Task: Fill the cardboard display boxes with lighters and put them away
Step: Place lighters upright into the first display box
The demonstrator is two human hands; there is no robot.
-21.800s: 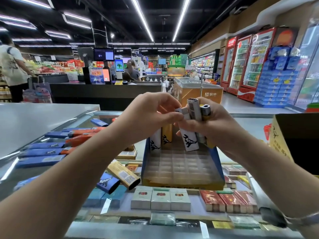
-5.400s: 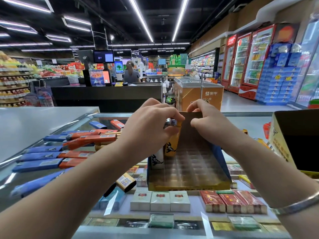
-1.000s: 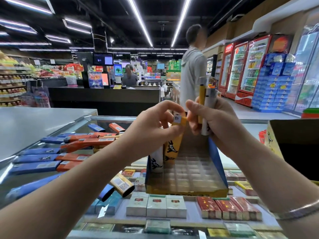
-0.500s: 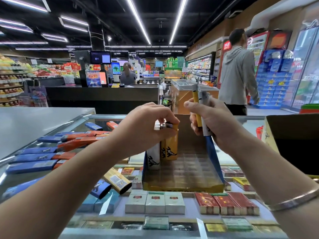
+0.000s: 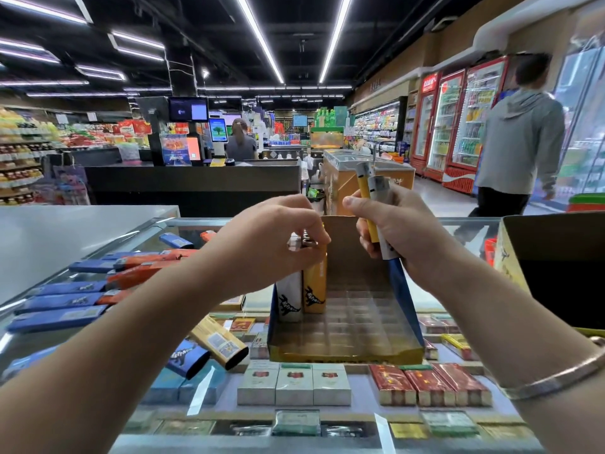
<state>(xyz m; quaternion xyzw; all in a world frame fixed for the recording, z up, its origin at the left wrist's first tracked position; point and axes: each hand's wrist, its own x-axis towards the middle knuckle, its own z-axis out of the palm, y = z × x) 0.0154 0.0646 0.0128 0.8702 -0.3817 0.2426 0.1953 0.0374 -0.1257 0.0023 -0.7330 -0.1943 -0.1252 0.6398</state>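
Observation:
A cardboard display box (image 5: 347, 353) with blue sides and a gridded plastic insert stands on the glass counter. A white lighter (image 5: 289, 299) and a yellow lighter (image 5: 315, 290) stand in its back-left slots. My left hand (image 5: 271, 244) pinches the metal top of the yellow lighter from above. My right hand (image 5: 393, 231), over the box's back right corner, grips a yellow lighter (image 5: 364, 186) and a white lighter (image 5: 378, 188) upright.
Blue and orange lighters (image 5: 98, 283) lie loose on the glass at left, with two more (image 5: 209, 350) near the box's front left. A large open carton (image 5: 556, 270) stands at right. Cigarette packs (image 5: 294, 383) fill the case below. A person (image 5: 520, 142) walks at right.
My left hand has pushed the yellow lighter down into its slot beside the white one. My right hand holds steady with its two lighters. The passer-by moved to the right.

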